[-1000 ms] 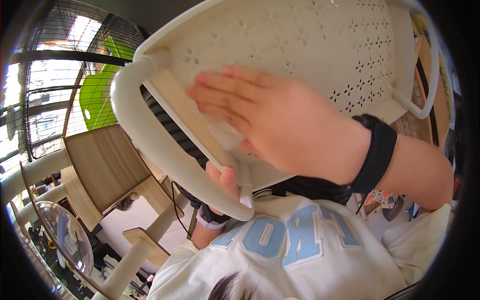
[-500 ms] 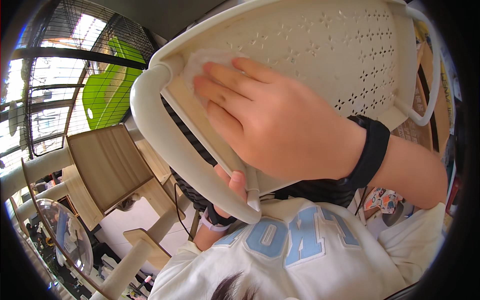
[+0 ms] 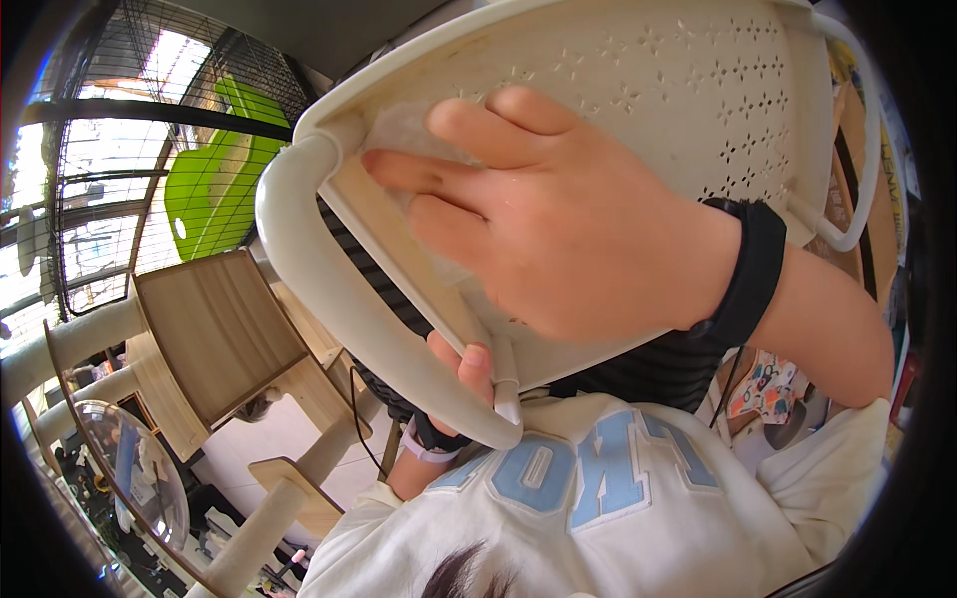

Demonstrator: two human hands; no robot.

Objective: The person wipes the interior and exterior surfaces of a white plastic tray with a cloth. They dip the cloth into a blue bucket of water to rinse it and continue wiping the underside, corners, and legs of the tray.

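A cream plastic basket [image 3: 678, 130] with flower-shaped cut-outs is tilted in front of me, its inside facing up. My right hand [image 3: 578, 219] is inside it near the left end, palm down and fingers bent, pressing a thin white wipe [image 3: 397, 125] to the basket's surface. Most of the wipe lies hidden under that hand. At the lower left, my left hand [image 3: 465, 371] grips the basket's near corner beside the thick pale handle [image 3: 324, 289]. Its thumb shows over the rim; the other fingers are mostly hidden.
Left of the basket stands a wooden cat tree [image 3: 219, 329] with a clear bowl [image 3: 140, 473]. Behind it is a black wire cage [image 3: 110, 189] with a green panel [image 3: 214, 189]. Cardboard [image 3: 847, 169] lies beyond the basket's right end.
My right hand has shifted slightly to the right and changed its finger pose over the wipe. The left hand keeps its grip, and the basket has barely moved.
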